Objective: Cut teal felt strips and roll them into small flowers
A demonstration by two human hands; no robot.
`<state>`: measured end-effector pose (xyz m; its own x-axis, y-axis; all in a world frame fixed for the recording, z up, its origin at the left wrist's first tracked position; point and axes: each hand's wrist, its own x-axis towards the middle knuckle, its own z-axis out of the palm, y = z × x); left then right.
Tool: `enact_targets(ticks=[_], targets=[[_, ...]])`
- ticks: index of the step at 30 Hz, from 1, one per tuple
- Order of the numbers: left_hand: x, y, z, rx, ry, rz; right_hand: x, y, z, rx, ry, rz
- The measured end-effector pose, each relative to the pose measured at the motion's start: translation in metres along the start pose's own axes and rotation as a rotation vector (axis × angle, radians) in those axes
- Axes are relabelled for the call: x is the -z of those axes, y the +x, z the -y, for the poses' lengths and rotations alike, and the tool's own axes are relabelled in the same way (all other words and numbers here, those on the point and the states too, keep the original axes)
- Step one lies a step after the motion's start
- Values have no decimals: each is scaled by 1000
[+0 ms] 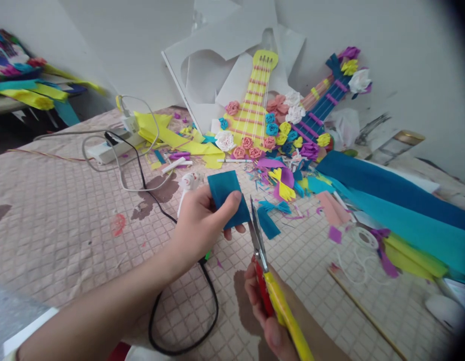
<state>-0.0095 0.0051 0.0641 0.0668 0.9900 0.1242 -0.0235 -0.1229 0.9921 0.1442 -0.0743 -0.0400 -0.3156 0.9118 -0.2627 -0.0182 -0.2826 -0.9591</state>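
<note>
- A power strip is set on the patterned cloth.
- White boards are propped against the wall.
- A yellow guitar is stood before the boards.
- A thin stick is laid on the cloth.

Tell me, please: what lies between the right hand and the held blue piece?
In the head view, the scissors' blades, parted, lie between the right hand and the held blue piece.
</note>
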Motion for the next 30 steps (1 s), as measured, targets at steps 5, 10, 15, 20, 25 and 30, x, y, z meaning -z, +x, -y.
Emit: enact_targets(ticks=[5,10,15,20,25,30], targets=[[0,0,1,-27,-23,-6,5,5,10,-119,80,46],[0,0,1,-51,-12,-28,7,-9,26,-126,59,45],[0,-1,2,-46,27,-32,-4,-15,21,-56,57,-73],[-1,-2,3,-28,73,-38,-7,-8,13,-158,138,-115],[-1,-2,3,-42,97,-36,6,-5,22,-169,98,47],[0,-2,5,-50,104,-24,6,-19,31,-91,51,28]])
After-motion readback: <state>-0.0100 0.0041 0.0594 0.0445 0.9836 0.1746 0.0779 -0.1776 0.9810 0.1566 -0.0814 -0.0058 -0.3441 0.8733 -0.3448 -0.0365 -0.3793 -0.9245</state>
